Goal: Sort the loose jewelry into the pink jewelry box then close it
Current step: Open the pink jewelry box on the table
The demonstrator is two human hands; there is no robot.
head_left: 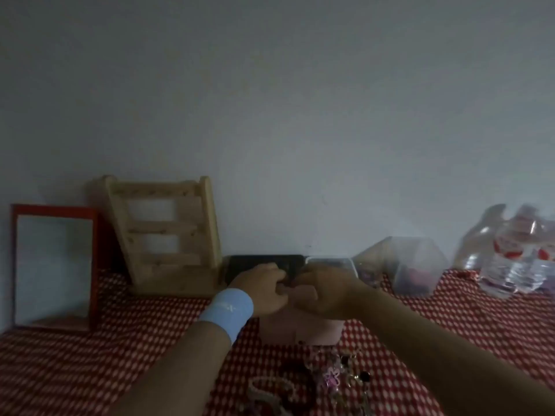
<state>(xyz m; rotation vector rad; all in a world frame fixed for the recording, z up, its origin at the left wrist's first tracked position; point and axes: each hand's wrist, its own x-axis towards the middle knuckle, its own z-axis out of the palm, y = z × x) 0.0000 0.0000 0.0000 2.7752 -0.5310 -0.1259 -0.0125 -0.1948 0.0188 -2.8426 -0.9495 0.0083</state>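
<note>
Pink jewelry box [300, 330]: sits on table [105, 355], just beyond loose jewelry [315, 382]. Left hand [264, 291], right hand [322, 292]: curled together atop it, grip hidden. Probably opening it; next calls for pinching single pieces.

A red tablecloth with small white dots [90, 355] covers the table; at far left a red-framed rectangular mirror [54, 265] leans against the plain pale wall [270, 100]; just beside it stands a slatted light wooden rack [163, 226]; further right along the wall sit a flat black rectangular object [240, 264], a clear plastic tub with dark and reddish contents [417, 265], and clear plastic water bottles with red labels [516, 265].
</note>
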